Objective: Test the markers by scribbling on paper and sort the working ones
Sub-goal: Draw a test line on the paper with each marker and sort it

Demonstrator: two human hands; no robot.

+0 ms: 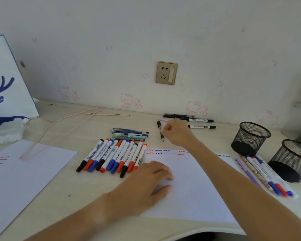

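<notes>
Two hands busy: left hand (151, 178) flat, fingers spread, pinning paper (189, 188); right hand (176, 133) pinching black pen (162, 137) just beyond sheet. Bring tip down w/ light strokes under existing scribbles (165, 151); keep paper pinned.

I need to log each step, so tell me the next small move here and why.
Probably bring the pen down to the paper and scribble beside the existing squiggles. The right hand pinches it just above the sheet's top edge, tip pointing down, while the left hand rests flat on the paper, seemingly steadying it.
</notes>
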